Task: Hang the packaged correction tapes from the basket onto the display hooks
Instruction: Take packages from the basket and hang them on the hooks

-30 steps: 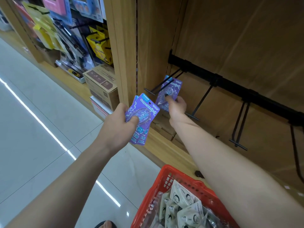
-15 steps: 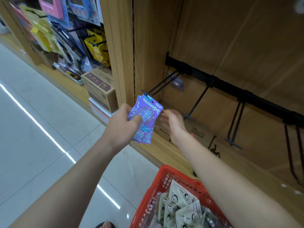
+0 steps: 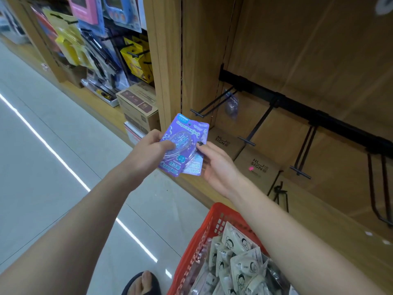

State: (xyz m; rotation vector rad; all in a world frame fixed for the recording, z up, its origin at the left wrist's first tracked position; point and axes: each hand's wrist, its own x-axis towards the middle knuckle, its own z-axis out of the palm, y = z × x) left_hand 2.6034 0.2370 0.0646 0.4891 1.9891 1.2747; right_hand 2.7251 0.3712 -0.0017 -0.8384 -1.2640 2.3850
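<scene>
Left hand (image 3: 148, 152) grips purple packs (image 3: 180, 145); right hand (image 3: 217, 165) pinches rear pack, mostly hidden.

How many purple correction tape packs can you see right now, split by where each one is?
Held in the left hand, with the right hand touching the rear one: purple packs: 2
Already hanging on the leftmost hook: purple pack: 1
Total: 3
</scene>
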